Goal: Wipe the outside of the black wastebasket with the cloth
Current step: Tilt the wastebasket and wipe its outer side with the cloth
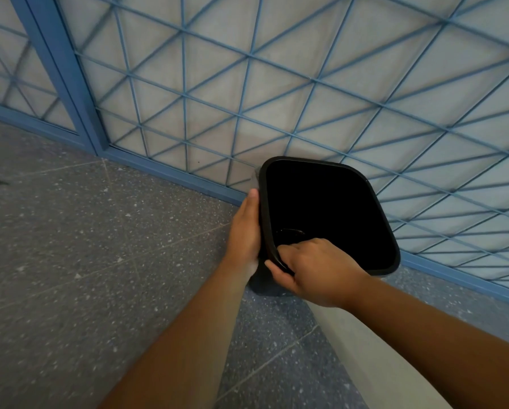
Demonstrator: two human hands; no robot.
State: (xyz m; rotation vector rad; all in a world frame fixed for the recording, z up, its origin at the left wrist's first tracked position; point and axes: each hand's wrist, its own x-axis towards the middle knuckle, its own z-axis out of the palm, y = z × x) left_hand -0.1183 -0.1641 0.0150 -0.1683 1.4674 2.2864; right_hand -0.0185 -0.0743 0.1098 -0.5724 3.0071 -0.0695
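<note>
1 blk wastebasket [377, 219], sq. rim

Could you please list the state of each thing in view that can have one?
black wastebasket: upright on the floor, open-topped, inside looks empty.
cloth: mostly hidden, dark bit below the hands against the basket's outside.
left hand: flat against the basket's outer side.
right hand: grips the near rim.

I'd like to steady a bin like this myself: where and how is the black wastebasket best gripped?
By its rim, at the near corner, coming from above. The wastebasket stands with its open mouth up, and the rolled rim gives a lip to hook fingers over. The right hand does just that, fingers curled inside and thumb outside, while the left hand lies flat against the outer wall.
</note>
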